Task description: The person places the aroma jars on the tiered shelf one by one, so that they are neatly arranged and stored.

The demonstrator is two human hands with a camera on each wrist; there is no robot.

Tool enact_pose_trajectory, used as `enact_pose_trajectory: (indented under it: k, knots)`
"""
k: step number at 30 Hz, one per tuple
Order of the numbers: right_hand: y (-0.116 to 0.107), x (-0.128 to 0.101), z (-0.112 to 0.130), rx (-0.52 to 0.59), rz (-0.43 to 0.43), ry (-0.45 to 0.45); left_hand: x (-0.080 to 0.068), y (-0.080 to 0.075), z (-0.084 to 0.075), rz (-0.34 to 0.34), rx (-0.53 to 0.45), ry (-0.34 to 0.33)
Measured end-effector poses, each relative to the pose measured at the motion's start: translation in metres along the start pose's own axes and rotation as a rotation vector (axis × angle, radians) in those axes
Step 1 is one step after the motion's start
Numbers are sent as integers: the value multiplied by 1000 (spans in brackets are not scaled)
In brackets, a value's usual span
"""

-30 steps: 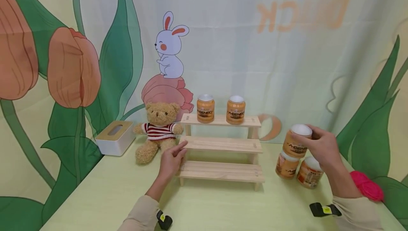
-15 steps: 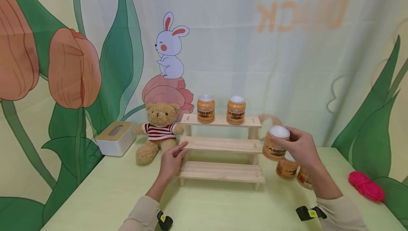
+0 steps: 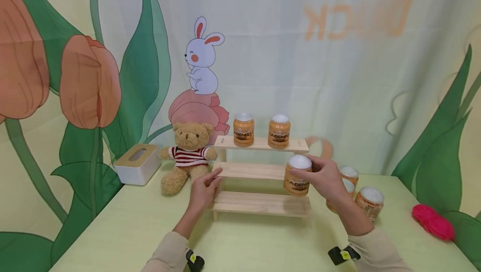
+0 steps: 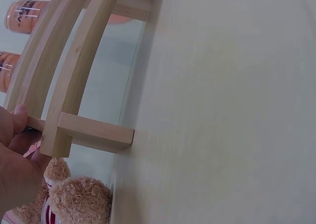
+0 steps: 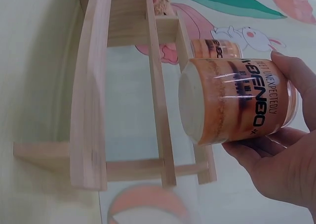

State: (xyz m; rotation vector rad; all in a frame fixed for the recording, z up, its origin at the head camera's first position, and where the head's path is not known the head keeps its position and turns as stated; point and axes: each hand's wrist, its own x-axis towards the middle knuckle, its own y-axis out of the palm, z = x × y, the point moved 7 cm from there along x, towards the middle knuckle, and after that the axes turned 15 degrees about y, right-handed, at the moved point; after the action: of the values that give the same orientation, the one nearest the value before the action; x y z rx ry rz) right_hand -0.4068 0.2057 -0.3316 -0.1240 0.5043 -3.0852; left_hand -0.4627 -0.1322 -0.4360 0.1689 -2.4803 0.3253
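My right hand (image 3: 326,177) grips an orange jar (image 3: 297,180) with a white lid, labelled A-BENBO, fingers and thumb around its upper part. It hangs upright in front of the right end of a three-tier wooden display shelf (image 3: 259,203); in the right wrist view the jar (image 5: 242,103) is apart from the boards. At the shelf's left end, my left hand (image 3: 203,190) holds the side by the middle and lower tiers; in the left wrist view its fingers (image 4: 19,119) curl at the frame. A left jar (image 3: 243,131) and a right jar (image 3: 279,132) stand on the top tier.
Three more jars (image 3: 370,203) stand on the table right of the shelf, partly behind my right arm. A teddy bear (image 3: 189,151) and a tissue box (image 3: 137,163) are at the left. Pink yarn (image 3: 433,222) lies far right. A printed curtain (image 3: 357,88) hangs behind.
My right hand has carried the jar leftward from above the other jars to the shelf's right end. The jars at the right are more exposed. My left hand stays at the shelf.
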Motion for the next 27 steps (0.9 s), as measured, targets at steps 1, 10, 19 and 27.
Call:
enact_pose_trajectory:
  k: [1, 10, 19, 27]
  knots:
    - [4, 0, 1, 17, 12, -2, 0, 0, -1, 0, -6, 2]
    - [40, 5, 10, 59, 68, -57, -1, -1, -6, 6, 36, 30]
    - [70, 13, 20, 73, 103, -72, -1, 0, -6, 10, 17, 38]
    - [91, 24, 32, 81, 86, -54, -1, 0, -4, 1, -4, 23]
